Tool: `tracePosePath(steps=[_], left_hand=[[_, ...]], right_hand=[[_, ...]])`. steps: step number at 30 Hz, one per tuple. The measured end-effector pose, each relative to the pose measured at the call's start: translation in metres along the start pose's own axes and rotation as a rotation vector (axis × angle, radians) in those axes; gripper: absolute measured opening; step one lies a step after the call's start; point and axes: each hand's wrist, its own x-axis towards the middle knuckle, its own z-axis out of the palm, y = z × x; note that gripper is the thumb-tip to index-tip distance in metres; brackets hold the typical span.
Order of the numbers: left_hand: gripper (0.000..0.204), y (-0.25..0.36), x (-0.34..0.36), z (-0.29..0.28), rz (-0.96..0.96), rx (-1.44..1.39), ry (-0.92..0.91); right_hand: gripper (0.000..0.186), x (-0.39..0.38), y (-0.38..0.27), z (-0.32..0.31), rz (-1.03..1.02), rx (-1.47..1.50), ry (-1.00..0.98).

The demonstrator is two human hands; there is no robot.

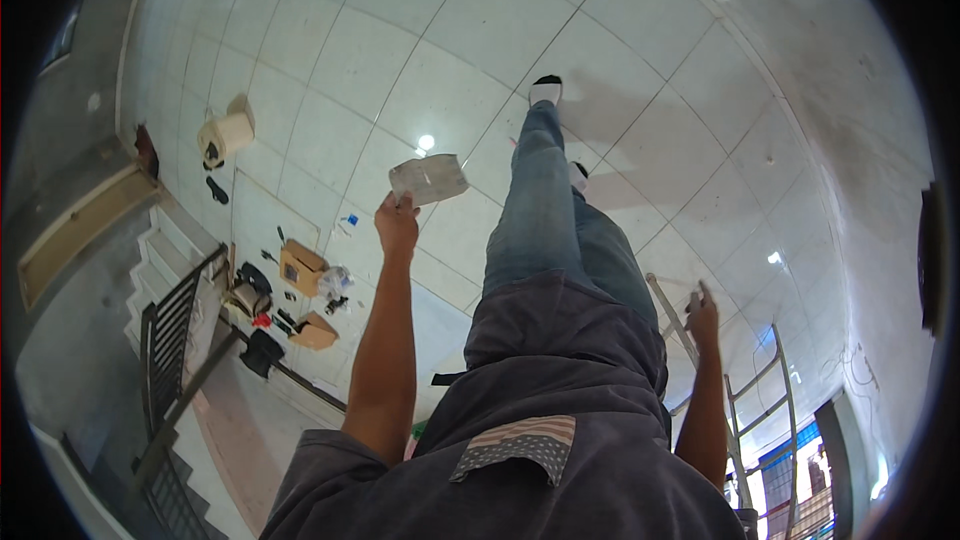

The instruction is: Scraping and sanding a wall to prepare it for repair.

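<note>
My left hand (398, 227) reaches forward over the floor, fingers closed on the near edge of a flat grey packet (430, 180). The packet is roughly rectangular with faint markings, and its far end sticks out to the right. Low at my right side, my right hand (704, 320) hangs beside a metal ladder (735, 410). Its fingers look apart, with one stretched out; I make out nothing held in them. My legs (545, 200) are mid-stride on the tiles.
Open cardboard boxes (300, 268), a clear plastic bag (335, 282) and scattered tools lie on the floor to the left. Beyond them stands a cream bucket (228, 135). Stairs (165, 245) with a dark railing (180, 310) drop away at left. A wall (840, 90) runs along the right.
</note>
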Motion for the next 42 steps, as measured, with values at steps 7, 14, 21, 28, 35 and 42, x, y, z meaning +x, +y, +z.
tracePosePath(steps=[7,14,21,28,35,42], left_hand=[[0.024,-0.106,-0.096,-0.009,-0.222,0.091,0.033],[0.020,-0.165,-0.146,-0.045,-0.365,-0.278,0.259],[0.027,-0.158,-0.055,-0.044,-0.279,-0.303,0.217],[0.031,-0.207,0.016,0.045,-0.305,-0.434,-0.028],[0.026,-0.297,-0.007,0.061,-0.396,-0.390,0.017],[0.027,-0.280,0.010,0.078,-0.483,-0.517,-0.073]], right_hand=[[0.045,0.035,-0.090,-0.047,-0.079,-0.078,0.029],[0.047,0.088,-0.123,0.006,-0.197,-0.046,-0.093],[0.040,0.135,-0.149,0.186,-0.404,-0.575,0.080],[0.022,0.225,-0.177,0.397,-0.407,-0.471,0.094],[0.036,0.343,-0.122,0.541,-0.534,-0.499,0.438],[0.035,0.405,-0.105,0.531,-0.643,-0.592,0.410]])
